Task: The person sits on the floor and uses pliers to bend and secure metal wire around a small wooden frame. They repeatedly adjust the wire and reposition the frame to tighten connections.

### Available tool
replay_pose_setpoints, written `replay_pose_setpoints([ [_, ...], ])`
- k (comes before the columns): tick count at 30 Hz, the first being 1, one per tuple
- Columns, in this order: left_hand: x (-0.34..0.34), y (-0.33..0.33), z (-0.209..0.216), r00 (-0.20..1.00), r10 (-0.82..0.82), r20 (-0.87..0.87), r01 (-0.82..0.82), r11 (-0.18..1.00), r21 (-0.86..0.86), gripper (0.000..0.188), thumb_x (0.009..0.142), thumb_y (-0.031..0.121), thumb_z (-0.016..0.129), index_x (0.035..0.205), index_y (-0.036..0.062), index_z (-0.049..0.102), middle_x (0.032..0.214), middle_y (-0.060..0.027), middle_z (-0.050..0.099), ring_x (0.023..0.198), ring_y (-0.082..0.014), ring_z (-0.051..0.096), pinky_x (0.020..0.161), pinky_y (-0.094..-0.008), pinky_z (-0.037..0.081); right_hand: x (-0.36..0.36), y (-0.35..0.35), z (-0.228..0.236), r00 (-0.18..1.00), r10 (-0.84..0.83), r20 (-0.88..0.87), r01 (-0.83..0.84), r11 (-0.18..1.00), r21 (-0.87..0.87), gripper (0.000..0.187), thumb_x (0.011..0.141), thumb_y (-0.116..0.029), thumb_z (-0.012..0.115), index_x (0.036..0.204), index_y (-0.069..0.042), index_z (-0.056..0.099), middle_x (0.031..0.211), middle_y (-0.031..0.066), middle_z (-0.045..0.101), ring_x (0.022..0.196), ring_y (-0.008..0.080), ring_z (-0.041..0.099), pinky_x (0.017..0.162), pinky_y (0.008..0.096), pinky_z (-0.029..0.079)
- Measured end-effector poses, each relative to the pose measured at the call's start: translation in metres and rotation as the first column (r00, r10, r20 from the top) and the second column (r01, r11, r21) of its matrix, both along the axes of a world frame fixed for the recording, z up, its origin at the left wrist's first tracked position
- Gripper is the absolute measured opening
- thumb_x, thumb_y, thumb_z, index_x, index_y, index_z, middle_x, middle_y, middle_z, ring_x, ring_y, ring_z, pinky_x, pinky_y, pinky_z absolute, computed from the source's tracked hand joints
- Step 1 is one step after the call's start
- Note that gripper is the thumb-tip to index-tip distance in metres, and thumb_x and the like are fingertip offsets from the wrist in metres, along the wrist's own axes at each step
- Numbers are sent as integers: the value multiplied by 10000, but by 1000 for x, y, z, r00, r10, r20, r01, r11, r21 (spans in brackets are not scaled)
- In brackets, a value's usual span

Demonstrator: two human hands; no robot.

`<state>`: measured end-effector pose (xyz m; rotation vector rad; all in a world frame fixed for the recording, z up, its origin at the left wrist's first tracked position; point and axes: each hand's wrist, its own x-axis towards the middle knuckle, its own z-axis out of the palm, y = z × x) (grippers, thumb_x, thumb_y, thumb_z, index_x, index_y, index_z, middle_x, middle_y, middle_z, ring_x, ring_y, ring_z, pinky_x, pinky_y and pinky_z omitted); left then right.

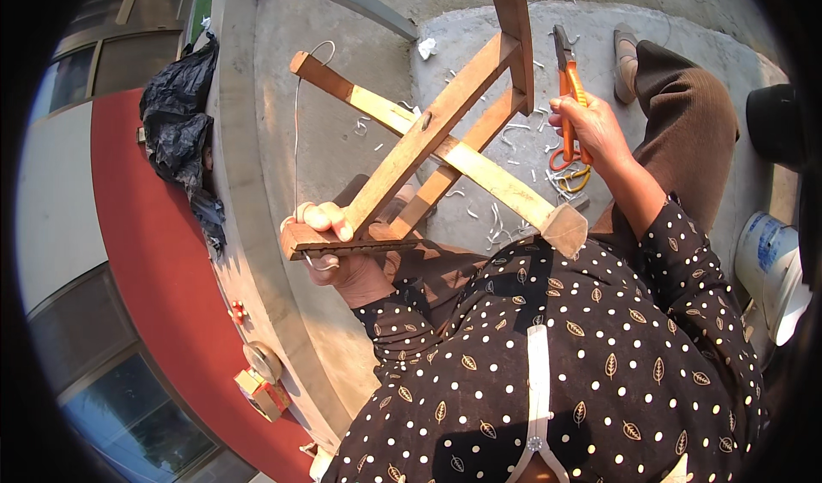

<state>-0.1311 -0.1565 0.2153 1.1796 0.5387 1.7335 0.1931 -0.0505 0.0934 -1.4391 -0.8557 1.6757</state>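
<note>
My left hand (358, 281) is closed around the end bar of a crossed wooden frame (390, 173), which looks like a folding stool without a seat. A row of small holes or notches runs along that bar. From my left fingers a thin wire (297, 140) rises and loops at the tip of another bar. My right hand (599, 129) grips pliers (572, 80) by their orange handles, jaws pointing up and away from the frame. Below my right hand, scissors (572, 177) with red and yellow handles lie on the ground, partly hidden.
White scraps of cord (497, 222) litter the concrete ground (467, 29). A black plastic bag (178, 110) lies along the ledge at left, with a small box (264, 393) farther down. At right stand a white bucket (762, 252) and a black container (771, 123).
</note>
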Motion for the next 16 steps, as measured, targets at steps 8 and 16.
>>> replay_pose_setpoints([
  [8,10,3,14,996,-74,-49,75,997,20,593,702,59,762,1242,100,518,1021,-68,541,808,-180,574,696,-386,584,1,-1,3,999,28,32,-29,999,17,295,838,-286,641,927,-7,603,773,72,624,667,109,565,598,248,460],
  [16,28,3,15,967,216,-137,-234,963,-132,674,574,96,858,1160,-20,546,922,-174,613,705,-255,592,642,-330,512,0,0,-2,998,23,63,-23,1000,8,300,842,-292,641,923,-7,600,769,75,619,677,116,576,602,246,467],
])
